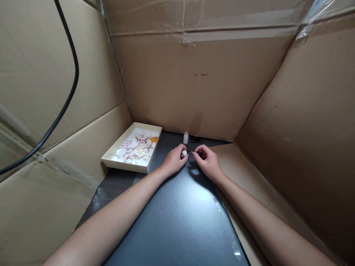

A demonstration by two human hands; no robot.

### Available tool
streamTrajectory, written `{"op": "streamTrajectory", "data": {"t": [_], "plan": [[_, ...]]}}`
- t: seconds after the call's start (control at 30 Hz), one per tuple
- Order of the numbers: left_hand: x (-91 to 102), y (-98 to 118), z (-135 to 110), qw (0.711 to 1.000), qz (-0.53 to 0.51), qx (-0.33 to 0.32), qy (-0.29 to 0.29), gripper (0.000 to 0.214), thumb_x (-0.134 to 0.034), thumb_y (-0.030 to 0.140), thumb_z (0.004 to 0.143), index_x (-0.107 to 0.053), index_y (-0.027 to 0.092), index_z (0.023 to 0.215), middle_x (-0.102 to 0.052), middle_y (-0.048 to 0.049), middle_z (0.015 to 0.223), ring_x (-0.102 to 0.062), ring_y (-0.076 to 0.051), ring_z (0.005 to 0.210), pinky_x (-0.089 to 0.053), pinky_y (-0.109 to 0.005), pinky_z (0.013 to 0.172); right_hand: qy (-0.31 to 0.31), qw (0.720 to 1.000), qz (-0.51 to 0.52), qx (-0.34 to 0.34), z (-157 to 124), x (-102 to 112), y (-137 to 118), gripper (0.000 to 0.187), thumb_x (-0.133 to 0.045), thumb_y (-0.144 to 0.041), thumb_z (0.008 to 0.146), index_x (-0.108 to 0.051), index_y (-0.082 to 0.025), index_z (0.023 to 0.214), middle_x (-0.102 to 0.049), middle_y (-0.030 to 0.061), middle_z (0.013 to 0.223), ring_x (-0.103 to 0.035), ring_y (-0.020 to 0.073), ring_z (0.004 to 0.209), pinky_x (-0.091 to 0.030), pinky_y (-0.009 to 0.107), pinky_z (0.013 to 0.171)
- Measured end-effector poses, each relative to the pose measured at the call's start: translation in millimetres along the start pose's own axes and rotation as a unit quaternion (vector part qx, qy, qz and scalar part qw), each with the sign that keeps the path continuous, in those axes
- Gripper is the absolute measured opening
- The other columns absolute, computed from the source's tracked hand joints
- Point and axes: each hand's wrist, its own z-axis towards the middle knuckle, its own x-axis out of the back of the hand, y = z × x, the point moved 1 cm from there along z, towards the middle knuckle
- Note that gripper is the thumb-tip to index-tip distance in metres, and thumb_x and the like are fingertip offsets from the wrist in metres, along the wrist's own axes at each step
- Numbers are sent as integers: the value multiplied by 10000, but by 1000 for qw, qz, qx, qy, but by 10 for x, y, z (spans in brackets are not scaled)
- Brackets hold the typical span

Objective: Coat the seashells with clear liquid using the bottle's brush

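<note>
Over the dark tabletop [166, 218], my left hand [174, 161] is closed, with a small white round piece [184, 152] between thumb and fingers. I cannot make out whether that piece is a cap or a shell. My right hand [207, 161] pinches a thin dark stick-like thing [191, 151], its end pointing at the white piece with a small gap between. Most of the stick is hidden by the fingers. Just beyond my hands stands a small clear bottle [185, 138], upright, with whitish contents. To the left lies a shallow cream box [127, 167] holding several seashells [141, 144].
Cardboard walls [177, 88] enclose the work area at the back and both sides. A black cable [74, 70] hangs in a curve at the left. A flat cardboard sheet [238, 166] lies along the right of the tabletop.
</note>
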Motion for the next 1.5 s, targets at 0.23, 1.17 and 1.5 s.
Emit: {"op": "streamTrajectory", "data": {"t": [0.23,1.17,1.5], "plan": [[-5,-8,16,1000,-26,8,2,153,-516,191,813,-504,194,965,-511,41,695,-474,-106,618,-348,-220,601,-39,999,8,15,-4,-9,-28,147,-571,-349,822,-593,-204,820,-561,-19,668,-468,118,554,-363,240,537],[-20,-2,15,999,-23,-19,24,209,-494,96,753,-467,181,942,-483,24,768,-449,-107,674,-363,-229,643,-11,1000,-3,5,8,-15,20,205,-576,-410,829,-572,-205,846,-510,-30,640,-442,120,558,-355,245,540],[-17,-18,12,999,-3,-30,37,213,-495,108,753,-477,193,947,-485,7,835,-474,-122,731,-385,-247,682,-8,999,31,6,-5,-19,3,212,-600,-397,815,-541,-208,891,-483,-43,658,-423,108,552,-343,237,528]]}}
